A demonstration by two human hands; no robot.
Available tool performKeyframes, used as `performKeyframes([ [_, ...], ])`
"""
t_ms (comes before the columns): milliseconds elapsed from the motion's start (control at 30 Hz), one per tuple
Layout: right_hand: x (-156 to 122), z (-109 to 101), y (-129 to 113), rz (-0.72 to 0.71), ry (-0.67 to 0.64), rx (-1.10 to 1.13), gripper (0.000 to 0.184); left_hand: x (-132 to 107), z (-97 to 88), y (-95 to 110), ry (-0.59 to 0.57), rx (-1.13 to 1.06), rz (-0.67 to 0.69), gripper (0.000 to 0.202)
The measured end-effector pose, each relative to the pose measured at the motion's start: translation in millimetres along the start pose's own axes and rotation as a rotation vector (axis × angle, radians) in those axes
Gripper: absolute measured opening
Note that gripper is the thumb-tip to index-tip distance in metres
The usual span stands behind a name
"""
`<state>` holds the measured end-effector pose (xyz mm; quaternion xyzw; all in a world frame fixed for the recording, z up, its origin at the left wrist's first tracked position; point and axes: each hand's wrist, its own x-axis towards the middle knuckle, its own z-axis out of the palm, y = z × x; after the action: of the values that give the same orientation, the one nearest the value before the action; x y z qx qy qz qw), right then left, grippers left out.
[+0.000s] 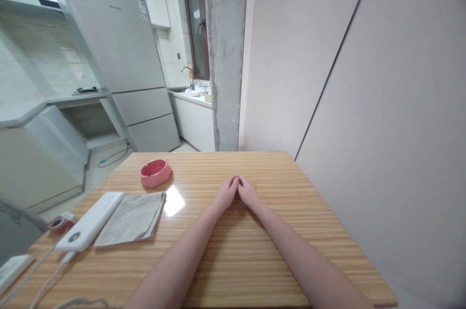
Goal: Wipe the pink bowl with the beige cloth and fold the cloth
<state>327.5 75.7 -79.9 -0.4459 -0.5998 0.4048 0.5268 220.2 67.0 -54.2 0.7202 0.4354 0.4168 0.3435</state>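
Observation:
Both of my forearms lie stretched forward on the striped wooden table point(298, 221). My left hand point(226, 193) and my right hand point(248, 192) rest side by side on the tabletop, fingers stretched out flat, fingertips touching each other at the middle. Neither hand holds anything. A pink ashtray point(156, 172) sits to the left of the hands, a short way off. A folded grey cloth point(133, 218) and a white power bank point(91, 221) lie nearer on the left.
A small red object point(58, 224) and white cables point(40, 270) lie at the table's left edge. A wall runs along the right side. Behind the table stand a concrete pillar point(225, 56), a grey refrigerator point(124, 56) and a counter with a sink tap point(189, 73).

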Motion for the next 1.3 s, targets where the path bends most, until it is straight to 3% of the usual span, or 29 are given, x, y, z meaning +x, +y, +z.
performKeyframes([
  [67, 1.8, -0.8, 4.5, 0.020, 0.005, 0.010, 0.026, -1.3, -21.1, 8.6, 0.051, 0.184, 0.068, 0.028],
  [100, 3.1, -1.4, 7.2, 0.043, 0.013, 0.013, 0.030, -1.8, -36.3, 12.8, 0.129, 0.288, 0.103, 0.027],
  [167, 5.9, -2.8, 13.2, 0.084, 0.031, 0.003, 0.034, -3.5, -72.8, 17.7, 0.428, 0.437, 0.134, 0.027],
  [233, 8.3, -4.0, 18.4, 0.081, 0.028, -0.027, 0.034, -7.2, -110.3, 15.2, 0.689, 0.547, 0.082, 0.028],
  [300, 9.7, -4.8, 21.2, 0.064, 0.018, -0.060, 0.033, -13.7, -140.8, 4.7, 0.825, 0.687, -0.072, 0.028],
  [400, 9.1, -5.4, 20.0, 0.053, 0.012, -0.076, 0.031, -25.2, -165.2, -19.1, 0.904, 0.828, -0.398, 0.038],
  [500, 6.9, -6.4, 14.6, 0.019, -0.001, -0.126, 0.027, -32.8, -171.3, -39.4, 0.830, 0.864, -0.567, 0.044],
  [633, 6.8, -7.1, 10.5, 0.046, -0.004, -0.116, 0.025, -32.6, -173.9, -49.0, 0.816, 0.873, -0.525, 0.031],
  [767, 10.5, -7.2, 13.1, 0.171, 0.082, 0.032, 0.035, -23.3, -163.1, -39.2, 0.742, 0.847, -0.274, 0.023],
  [933, 11.4, -13.2, 6.0, 0.134, 0.224, 0.065, 0.041, -10.7, -103.8, -7.5, 0.498, 0.638, 0.119, 0.005],
  [1100, 9.8, -20.4, -12.8, -0.038, 0.256, 0.128, 0.045, -13.7, -41.6, 11.3, 0.214, 0.402, 0.254, 0.012],
  [1200, 9.4, -18.8, -14.6, -0.047, 0.150, 0.155, 0.046, -16.5, -28.3, 7.8, 0.137, 0.374, 0.280, 0.014],
  [1300, 8.7, -14.1, -7.9, -0.055, 0.105, 0.123, 0.048, -16.8, -29.3, 0.8, 0.106, 0.365, 0.288, 0.014],
])
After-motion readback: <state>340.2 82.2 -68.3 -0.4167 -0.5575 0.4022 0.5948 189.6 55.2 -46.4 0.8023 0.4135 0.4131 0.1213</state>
